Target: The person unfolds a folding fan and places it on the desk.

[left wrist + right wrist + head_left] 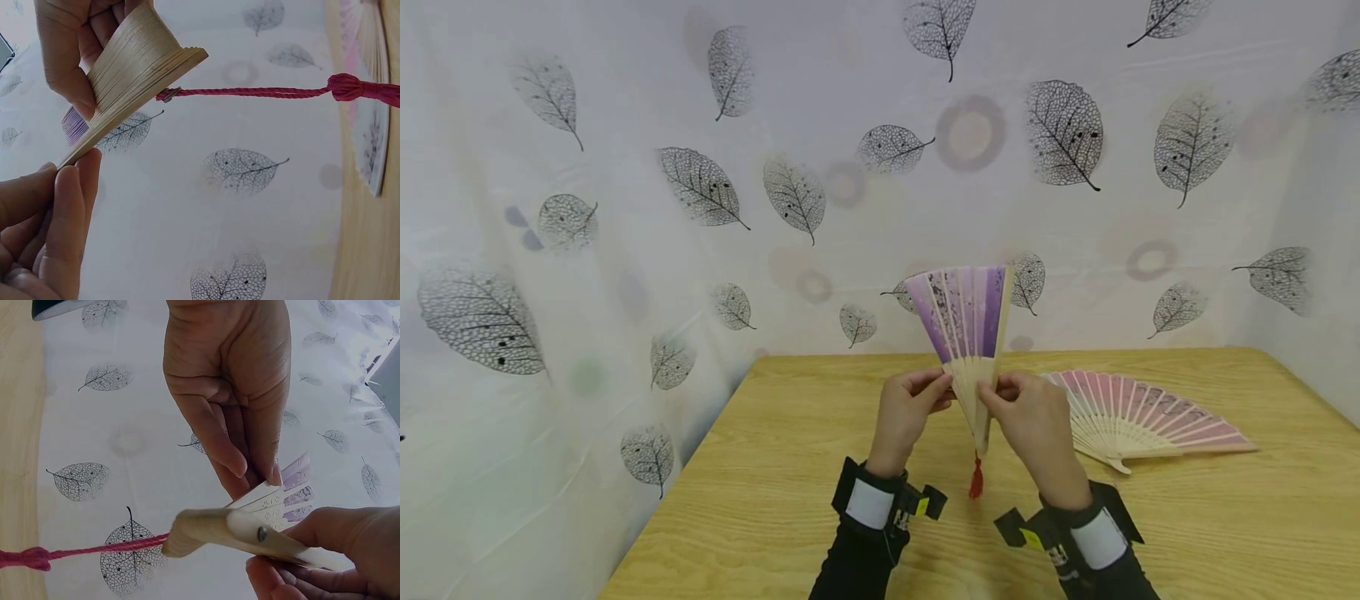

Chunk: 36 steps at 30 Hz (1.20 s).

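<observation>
Wood tbl (737, 500); purple fan (964, 321) in L fingers (936, 389), R fingers (993, 402)

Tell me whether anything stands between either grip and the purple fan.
Nothing visible does: the left grip and the right grip both pinch the purple fan directly. Its red tassel hangs below them, and the pink fan lies on the table off to the right, not in between.

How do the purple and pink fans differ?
The purple fan is held up by the left hand and right hand; the pink fan rests on the table. The purple fan is only partly spread; the pink fan is spread wide. A red tassel hangs from the purple fan; none shows on the pink fan. Both are ribbed folding fans.
</observation>
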Available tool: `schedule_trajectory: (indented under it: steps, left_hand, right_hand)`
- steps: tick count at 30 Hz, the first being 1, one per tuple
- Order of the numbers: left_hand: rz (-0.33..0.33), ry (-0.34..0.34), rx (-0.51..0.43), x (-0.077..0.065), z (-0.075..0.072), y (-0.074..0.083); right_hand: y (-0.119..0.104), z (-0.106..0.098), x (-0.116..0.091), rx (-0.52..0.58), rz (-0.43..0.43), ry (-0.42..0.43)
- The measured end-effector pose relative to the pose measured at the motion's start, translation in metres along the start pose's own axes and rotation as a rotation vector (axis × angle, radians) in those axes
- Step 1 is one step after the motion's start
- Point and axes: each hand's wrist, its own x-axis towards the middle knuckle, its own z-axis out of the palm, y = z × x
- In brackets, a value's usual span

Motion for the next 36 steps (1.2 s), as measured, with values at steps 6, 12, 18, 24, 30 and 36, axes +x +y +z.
schedule_trajectory:
  steps: [6,12,18,24,30,36]
  left_hand:
    - [0.004,0.009,-0.017,-0.0007,-0.0001,0.0019]
    - [0.004,0.019,-0.022,0.0003,0.0003,0.0018]
    - [0.013,0.026,-0.018,0.0003,-0.0005,0.0008]
    - [0.016,0.033,-0.02,0.0004,-0.0007,0.0002]
    - [0.027,0.04,-0.029,0.0017,-0.0005,0.0002]
    - [0.027,0.049,-0.044,0.0014,-0.0013,-0.0003]
  right_hand:
    - [-0.0012,-0.0002,-0.0014,0.013,-0.007,0.028]
    - [-0.0005,0.003,-0.0011,0.01,-0.031,0.088]
    - [0.0008,0.0044,-0.0011,0.001,-0.034,0.116]
    - [0.0008,0.0032,-0.0001,0.007,-0.015,0.068]
    - [0.0021,0.003,0.0012,-0.004,0.002,0.071]
    - [0.0035,0.0018,0.0005,0.014,0.025,0.069]
